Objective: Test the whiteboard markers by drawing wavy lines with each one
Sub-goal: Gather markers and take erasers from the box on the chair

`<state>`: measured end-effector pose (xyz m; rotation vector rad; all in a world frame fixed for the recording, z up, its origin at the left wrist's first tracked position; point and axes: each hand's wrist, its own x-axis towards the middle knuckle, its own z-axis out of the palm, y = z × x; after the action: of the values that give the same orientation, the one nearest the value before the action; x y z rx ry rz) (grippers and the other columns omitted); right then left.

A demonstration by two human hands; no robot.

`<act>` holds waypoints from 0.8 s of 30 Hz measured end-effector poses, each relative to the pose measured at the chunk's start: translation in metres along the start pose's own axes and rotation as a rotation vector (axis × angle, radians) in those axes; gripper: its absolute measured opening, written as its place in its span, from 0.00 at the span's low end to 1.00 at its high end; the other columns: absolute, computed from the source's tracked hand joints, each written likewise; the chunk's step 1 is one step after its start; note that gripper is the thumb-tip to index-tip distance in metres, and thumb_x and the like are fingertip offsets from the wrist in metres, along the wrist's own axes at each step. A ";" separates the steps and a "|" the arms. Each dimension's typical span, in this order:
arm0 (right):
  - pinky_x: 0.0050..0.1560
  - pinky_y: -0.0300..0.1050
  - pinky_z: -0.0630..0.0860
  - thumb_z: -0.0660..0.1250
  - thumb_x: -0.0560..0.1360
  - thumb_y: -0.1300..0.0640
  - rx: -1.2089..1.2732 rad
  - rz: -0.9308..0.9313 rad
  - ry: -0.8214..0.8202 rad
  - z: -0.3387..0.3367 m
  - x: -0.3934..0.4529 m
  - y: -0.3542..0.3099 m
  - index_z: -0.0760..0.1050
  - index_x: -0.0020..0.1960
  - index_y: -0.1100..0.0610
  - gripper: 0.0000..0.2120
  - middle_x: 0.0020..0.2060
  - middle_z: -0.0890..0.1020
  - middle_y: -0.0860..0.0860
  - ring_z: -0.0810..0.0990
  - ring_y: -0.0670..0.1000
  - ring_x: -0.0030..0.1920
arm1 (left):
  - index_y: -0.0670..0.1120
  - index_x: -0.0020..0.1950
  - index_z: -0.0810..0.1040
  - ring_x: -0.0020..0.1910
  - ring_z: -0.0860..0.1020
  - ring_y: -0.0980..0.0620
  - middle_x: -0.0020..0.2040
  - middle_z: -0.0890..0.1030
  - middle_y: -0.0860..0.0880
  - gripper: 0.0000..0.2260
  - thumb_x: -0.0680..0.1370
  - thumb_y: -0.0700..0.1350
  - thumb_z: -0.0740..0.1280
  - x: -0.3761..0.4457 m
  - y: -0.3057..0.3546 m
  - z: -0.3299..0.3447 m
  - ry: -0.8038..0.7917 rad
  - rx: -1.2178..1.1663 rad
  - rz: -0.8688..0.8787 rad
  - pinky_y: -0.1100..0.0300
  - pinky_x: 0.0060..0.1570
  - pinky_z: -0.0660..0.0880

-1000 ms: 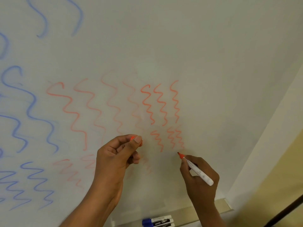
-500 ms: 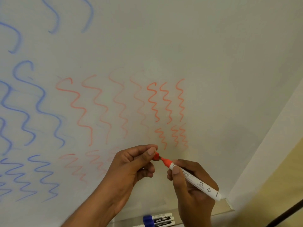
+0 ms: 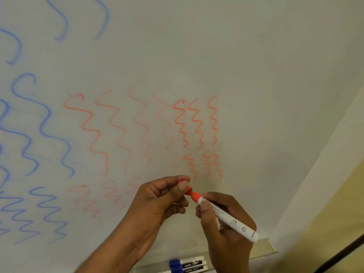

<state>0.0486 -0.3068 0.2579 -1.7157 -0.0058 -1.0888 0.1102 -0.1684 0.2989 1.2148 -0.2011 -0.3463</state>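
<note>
The whiteboard (image 3: 256,66) fills almost the whole frame, and its right edge runs diagonally down the right side. Blue wavy lines (image 3: 45,125) cover the left part of the frame, from the upper left corner to the lower left. Red wavy lines (image 3: 137,131) occupy the centre: the leftmost ones are large and pale, and the ones toward the centre right are smaller and stronger in colour. More faint red lines sit below them, at lower centre. My left hand (image 3: 157,205) enters from the bottom centre with its fingers curled, thumb and forefinger pinching the red cap (image 3: 187,188). My right hand (image 3: 226,229) enters from the bottom, right of centre, with its fingers wrapped round the white barrel of the red marker (image 3: 228,217), thumb pressed against the barrel near the red collar. The marker lies tilted, its rear end low toward the lower right and its red end up toward the centre, where it meets the open end of the cap; I cannot tell whether the cap is fully seated. At the bottom edge, a tray (image 3: 262,253) holds capped blue markers (image 3: 187,266) lying side by side.
</note>
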 end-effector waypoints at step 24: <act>0.36 0.41 0.79 0.75 0.69 0.42 -0.007 0.282 -0.341 -0.002 -0.012 -0.001 0.83 0.46 0.26 0.11 0.36 0.87 0.42 0.83 0.48 0.36 | 0.44 0.45 0.89 0.42 0.87 0.41 0.42 0.87 0.39 0.08 0.67 0.41 0.76 -0.004 0.006 -0.034 -0.019 0.227 0.082 0.57 0.41 0.84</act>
<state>0.0402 -0.3024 0.2510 -1.8263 0.0245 -0.5843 0.1191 -0.1351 0.2926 1.4232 -0.3124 -0.2690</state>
